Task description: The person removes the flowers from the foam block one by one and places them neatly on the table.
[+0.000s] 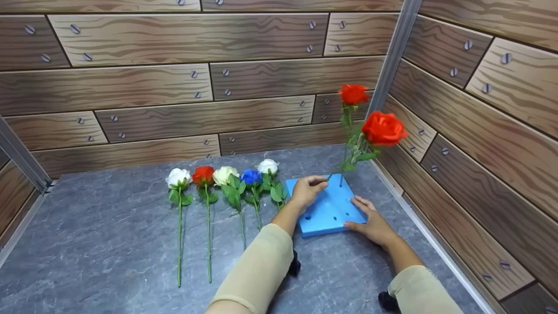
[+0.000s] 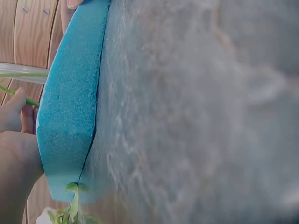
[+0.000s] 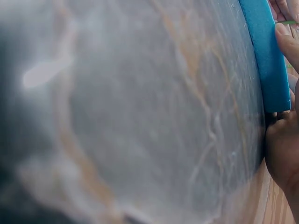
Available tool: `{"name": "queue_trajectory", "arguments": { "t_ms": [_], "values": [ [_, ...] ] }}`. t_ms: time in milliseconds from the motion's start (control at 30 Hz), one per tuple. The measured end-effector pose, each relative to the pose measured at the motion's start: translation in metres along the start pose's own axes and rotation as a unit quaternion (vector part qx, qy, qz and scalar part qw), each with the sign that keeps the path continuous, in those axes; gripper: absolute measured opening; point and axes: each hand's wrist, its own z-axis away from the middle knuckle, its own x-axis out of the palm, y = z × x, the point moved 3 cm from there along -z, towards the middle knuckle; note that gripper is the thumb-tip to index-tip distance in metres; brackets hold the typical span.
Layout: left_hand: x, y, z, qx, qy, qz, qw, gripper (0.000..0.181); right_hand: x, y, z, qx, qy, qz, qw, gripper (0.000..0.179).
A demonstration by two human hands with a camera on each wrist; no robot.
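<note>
My left hand (image 1: 308,190) pinches the lower stem of a red rose (image 1: 383,127) just over the far left part of a blue foam block (image 1: 320,224). The rose leans to the right. In the left wrist view the green stem (image 2: 32,101) runs past my fingertips to the block's top face. Another red rose (image 1: 354,93) stands upright in a hole at the block's far side. My right hand (image 1: 372,222) grips the block's near right corner, thumb on the front edge and fingers along the right side. Several small dark holes show in the block's top.
Left of the block lie a white rose (image 1: 178,178), a red rose (image 1: 203,175), a cream rose (image 1: 225,175), a blue rose (image 1: 251,176) and another white rose (image 1: 267,166) in a row. Wood-patterned walls (image 1: 270,39) bound the grey marbled table (image 1: 109,244).
</note>
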Motion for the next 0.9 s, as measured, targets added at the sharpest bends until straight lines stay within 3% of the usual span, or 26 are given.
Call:
{"name": "queue_trajectory", "arguments": {
  "t_ms": [400,700,900],
  "values": [
    [-0.0043,-0.0073,-0.0057,-0.007,0.031,0.092,0.9953,0.026,0.0006,0.0006,-0.0008,-0.01,0.007,0.01,0.9999,0.098],
    [-0.0075,-0.0084,-0.0043,0.015,0.049,0.105,0.9931,0.029,0.0007,0.0006,0.0007,-0.023,0.008,0.008,0.9997,0.096],
    [-0.0094,-0.0093,-0.0033,0.02,0.05,0.171,0.9838,0.034,0.0014,0.0004,0.0009,-0.027,0.01,0.002,0.9996,0.095]
  ]
}}
